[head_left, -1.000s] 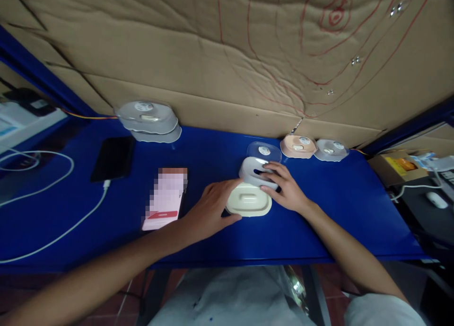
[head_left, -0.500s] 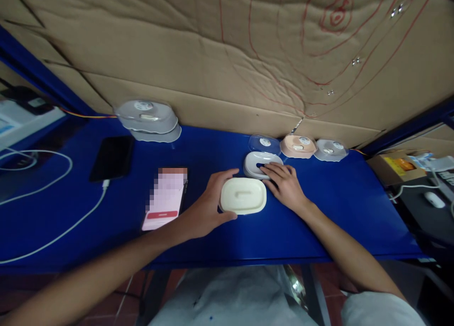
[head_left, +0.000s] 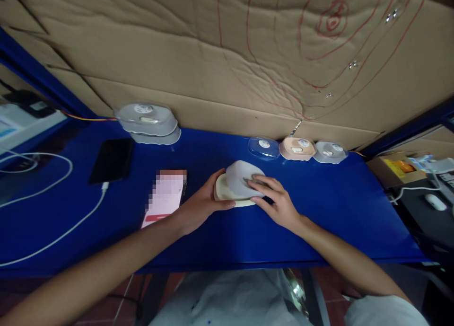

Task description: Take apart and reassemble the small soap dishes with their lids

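My left hand [head_left: 202,205] grips the left end of a cream rounded plastic tray [head_left: 222,189], thumb along the near rim and fingers round the far side. Over that tray a pale grey oval plastic shell [head_left: 238,177] stands tilted, its left side raised. My right hand [head_left: 278,205] holds the grey shell by its right part, with fingertips around the hole in its surface. Whether the shell's lower edge touches the tray is hard to tell. Behind lies a clear plastic lid [head_left: 264,147] with a round white sticker.
Along the cardboard wall [head_left: 159,47] stand a peach box [head_left: 297,149], a grey box [head_left: 329,152] and stacked grey boxes [head_left: 149,122] under clear lids. A phone with a lit screen [head_left: 166,193] and a black phone [head_left: 111,160] on a white cable lie left on the blue table [head_left: 266,241].
The cream tray first shifted left out from beside the grey shell. My right hand then brought the shell from the table, near the clear lid, toward me and left, over the tray.
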Action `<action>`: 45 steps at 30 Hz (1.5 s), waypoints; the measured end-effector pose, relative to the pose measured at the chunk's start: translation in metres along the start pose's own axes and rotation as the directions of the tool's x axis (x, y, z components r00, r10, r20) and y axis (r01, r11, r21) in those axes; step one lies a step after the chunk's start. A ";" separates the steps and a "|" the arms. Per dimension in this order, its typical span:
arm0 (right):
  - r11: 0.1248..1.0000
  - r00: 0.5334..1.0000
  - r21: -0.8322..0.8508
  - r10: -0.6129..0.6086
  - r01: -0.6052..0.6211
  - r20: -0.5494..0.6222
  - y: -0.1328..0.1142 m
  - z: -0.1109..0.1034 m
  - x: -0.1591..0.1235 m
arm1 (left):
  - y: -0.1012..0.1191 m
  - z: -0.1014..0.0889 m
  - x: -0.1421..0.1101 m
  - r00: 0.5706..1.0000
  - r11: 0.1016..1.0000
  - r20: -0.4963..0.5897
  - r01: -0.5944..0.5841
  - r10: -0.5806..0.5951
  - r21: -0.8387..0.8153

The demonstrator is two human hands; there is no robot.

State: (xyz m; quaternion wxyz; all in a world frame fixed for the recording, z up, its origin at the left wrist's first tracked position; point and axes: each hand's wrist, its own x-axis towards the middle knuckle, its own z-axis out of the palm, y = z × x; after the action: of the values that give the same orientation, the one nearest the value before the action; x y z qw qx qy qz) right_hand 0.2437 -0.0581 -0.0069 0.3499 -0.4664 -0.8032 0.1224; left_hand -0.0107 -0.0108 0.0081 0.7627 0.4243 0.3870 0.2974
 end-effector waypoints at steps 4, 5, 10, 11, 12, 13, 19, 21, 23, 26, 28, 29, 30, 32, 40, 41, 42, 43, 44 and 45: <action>0.990 0.996 -0.126 -0.061 0.068 0.063 -0.006 0.005 -0.003 | 0.003 0.002 -0.003 1.000 0.997 0.025 0.019 -0.017 -0.071; 0.983 0.993 -0.158 -0.077 0.090 0.084 -0.008 0.006 -0.003 | 0.004 0.003 -0.004 0.999 0.994 0.028 0.035 -0.032 -0.101; 0.961 0.969 -0.193 -0.164 0.200 0.186 -0.001 0.001 0.002 | 0.005 0.003 -0.001 0.997 0.966 0.028 0.079 -0.074 -0.244; 0.967 0.975 -0.181 -0.147 0.176 0.166 0.007 -0.003 0.005 | 0.004 0.002 0.000 0.997 0.966 0.034 0.076 -0.070 -0.247; 0.975 0.987 -0.183 -0.105 0.127 0.124 0.018 -0.006 0.010 | 0.004 0.001 0.002 0.997 0.967 0.040 0.072 -0.064 -0.245; 0.977 0.996 -0.202 -0.046 0.059 0.070 0.030 -0.009 0.015 | 0.003 0.001 0.003 0.997 0.967 0.044 0.070 -0.061 -0.243; 0.878 0.980 -0.444 0.198 -0.178 -0.001 0.084 -0.019 0.035 | 0.005 0.001 0.002 0.995 0.967 0.043 0.101 -0.093 -0.233; 0.868 0.985 -0.474 0.174 -0.147 0.013 0.082 -0.017 0.033 | 0.005 0.001 0.002 0.994 0.971 0.056 0.108 -0.099 -0.214; 0.870 0.986 -0.475 0.163 -0.136 0.017 0.075 -0.014 0.030 | 0.004 0.001 0.001 0.991 0.971 0.059 0.127 -0.117 -0.205; 0.908 0.980 -0.376 0.200 -0.183 0.006 0.065 -0.011 0.025 | 0.003 0.002 0.000 0.986 0.961 0.054 0.167 -0.159 -0.221; 0.957 0.984 -0.234 0.177 -0.172 0.002 0.060 -0.012 0.022 | 0.003 0.002 0.000 0.984 0.955 0.059 0.180 -0.171 -0.237; 0.978 0.990 -0.158 0.141 -0.137 0.011 0.057 -0.014 0.021 | 0.004 0.003 0.000 0.984 0.953 0.058 0.180 -0.171 -0.242; 0.992 0.995 -0.087 0.092 -0.089 0.031 0.053 -0.015 0.019 | 0.004 0.003 0.000 0.984 0.953 0.052 0.179 -0.171 -0.244; 1.000 0.996 0.019 -0.017 0.015 0.090 0.044 -0.017 0.014 | 0.006 0.003 0.001 0.983 0.952 0.021 0.180 -0.180 -0.249; 0.975 0.941 0.098 -0.221 0.202 0.256 0.012 -0.010 0.007 | 0.015 0.006 0.000 0.967 0.936 -0.059 0.222 -0.247 -0.273; 0.973 0.938 0.094 -0.230 0.213 0.261 0.011 -0.009 0.007 | 0.015 0.006 0.000 0.968 0.937 -0.050 0.223 -0.245 -0.268; 0.970 0.934 0.089 -0.241 0.225 0.264 0.011 -0.007 0.007 | 0.015 0.007 -0.001 0.969 0.938 -0.044 0.222 -0.242 -0.265; 0.967 0.930 0.082 -0.253 0.239 0.266 0.011 -0.006 0.008 | 0.014 0.007 -0.001 0.970 0.939 -0.041 0.221 -0.240 -0.263; 0.965 0.926 0.070 -0.264 0.254 0.271 0.011 -0.005 0.008 | 0.014 0.007 -0.001 0.970 0.939 -0.044 0.221 -0.241 -0.262; 0.962 0.921 0.053 -0.273 0.269 0.279 0.012 -0.004 0.007 | 0.013 0.007 -0.001 0.969 0.939 -0.051 0.222 -0.243 -0.263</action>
State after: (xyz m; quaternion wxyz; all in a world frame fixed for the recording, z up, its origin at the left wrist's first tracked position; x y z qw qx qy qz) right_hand 0.2515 -0.0462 -0.0069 0.2480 -0.3260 -0.9008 0.1440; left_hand -0.0069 -0.0082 0.0218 0.8241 0.2611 0.4242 0.2699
